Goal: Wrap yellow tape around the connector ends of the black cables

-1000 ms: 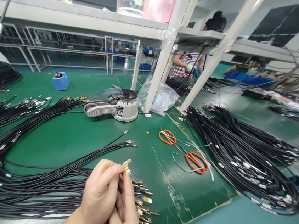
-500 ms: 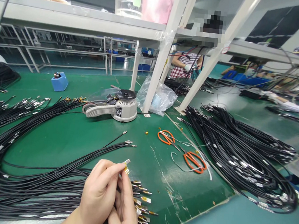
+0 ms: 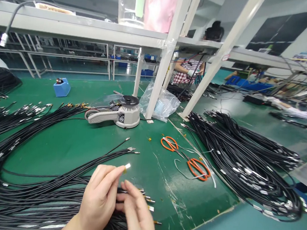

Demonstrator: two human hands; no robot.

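Note:
My left hand (image 3: 97, 193) is closed, thumb and forefinger pinching a small cable end (image 3: 127, 166) with a whitish metal tip and a bit of yellow tape. Its cable is hidden inside the hand. Just to the right, my right hand (image 3: 140, 214) has its fingers loosely bent and apart, with nothing visible in them. Under both hands lies a thick bundle of black cables (image 3: 37, 205). Several of its metal-tipped ends stick out past my right hand, some with yellow tape. Ahead of my fingers, a few loose cable ends (image 3: 130, 150) rest on the green table (image 3: 84, 148).
A round grey tape dispenser (image 3: 128, 118) stands beyond the hands, a blue holder (image 3: 62, 88) to its left. Two orange-handled scissors (image 3: 182, 156) lie right of centre. Another cable bundle (image 3: 237, 153) is at right. Shelf posts (image 3: 166, 61) rise behind; a co-worker (image 3: 188, 71) is beyond.
My right hand has come away from the pinched cable end and moved right and down, its fingers loosening. My left hand keeps its pinch. The view has tipped slightly.

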